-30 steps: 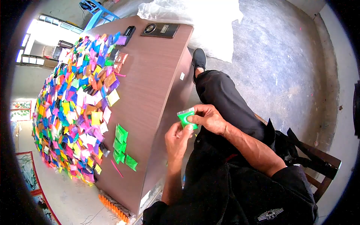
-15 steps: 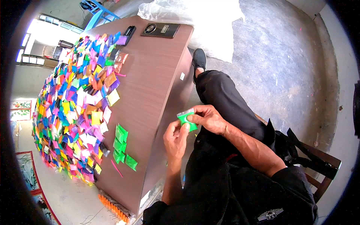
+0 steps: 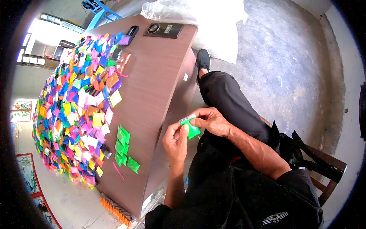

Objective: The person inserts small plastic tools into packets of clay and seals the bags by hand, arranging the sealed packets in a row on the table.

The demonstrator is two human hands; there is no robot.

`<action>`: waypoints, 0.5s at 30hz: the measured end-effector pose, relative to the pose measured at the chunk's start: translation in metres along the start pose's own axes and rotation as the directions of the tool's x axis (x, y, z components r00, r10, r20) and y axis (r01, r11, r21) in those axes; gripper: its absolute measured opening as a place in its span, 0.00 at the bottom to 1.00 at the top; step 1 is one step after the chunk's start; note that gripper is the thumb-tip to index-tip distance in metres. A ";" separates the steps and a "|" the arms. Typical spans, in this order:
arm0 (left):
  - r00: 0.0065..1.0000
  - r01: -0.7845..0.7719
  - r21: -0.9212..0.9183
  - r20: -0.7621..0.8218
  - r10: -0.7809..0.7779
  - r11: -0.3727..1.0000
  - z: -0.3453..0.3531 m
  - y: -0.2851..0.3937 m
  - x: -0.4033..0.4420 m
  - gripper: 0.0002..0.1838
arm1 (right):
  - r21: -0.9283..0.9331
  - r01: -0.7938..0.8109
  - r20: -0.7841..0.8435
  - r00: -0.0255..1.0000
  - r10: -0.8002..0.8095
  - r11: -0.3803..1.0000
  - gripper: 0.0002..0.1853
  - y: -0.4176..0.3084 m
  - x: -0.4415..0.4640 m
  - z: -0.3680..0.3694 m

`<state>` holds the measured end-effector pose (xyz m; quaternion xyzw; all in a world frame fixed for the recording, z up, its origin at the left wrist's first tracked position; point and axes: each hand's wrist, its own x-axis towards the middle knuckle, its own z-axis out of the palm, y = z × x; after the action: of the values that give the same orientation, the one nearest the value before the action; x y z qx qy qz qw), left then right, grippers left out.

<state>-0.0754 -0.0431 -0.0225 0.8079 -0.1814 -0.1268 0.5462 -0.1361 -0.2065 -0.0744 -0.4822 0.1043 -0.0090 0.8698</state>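
Both hands hold a small green packet (image 3: 193,131) with a clear top strip, in front of the lap and beside the table's edge. My left hand (image 3: 176,141) pinches its left side between thumb and fingers. From the right, my right hand (image 3: 212,121) grips the packet near the strip, thumb on top. Several green packets (image 3: 122,147) lie on the brown table (image 3: 148,84), close to a thin pink strip (image 3: 118,171). A large heap of packets in many colours (image 3: 76,110) spreads over the table's far side.
A dark phone (image 3: 163,30) and a small black object (image 3: 132,31) lie at the table's upper end. Clear plastic sheeting (image 3: 213,26) covers part of the floor. A blue chair (image 3: 101,16) stands beyond the table, and orange objects (image 3: 114,212) are below its near corner.
My left hand has moved slightly left and down along the packet. The packet has tilted, and its green lower part now shows below my fingers. My right hand has barely moved.
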 end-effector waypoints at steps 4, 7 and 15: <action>0.995 0.100 -0.160 0.033 -0.096 0.982 0.003 0.007 0.002 0.11 | -0.018 -0.005 0.019 1.000 0.005 1.000 0.08 -0.001 -0.001 -0.001; 0.993 0.109 -0.125 0.069 -0.101 0.986 -0.001 -0.002 0.003 0.11 | -0.048 0.020 0.016 1.000 -0.019 0.999 0.08 0.003 -0.001 0.000; 0.991 0.128 -0.117 0.064 -0.121 0.985 0.004 0.002 0.003 0.11 | -0.024 0.009 -0.050 0.999 -0.010 1.000 0.10 0.002 -0.001 0.000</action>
<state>-0.0749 -0.0486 -0.0219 0.7791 -0.1378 -0.1943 0.5798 -0.1368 -0.2052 -0.0755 -0.4925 0.1238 -0.0240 0.8611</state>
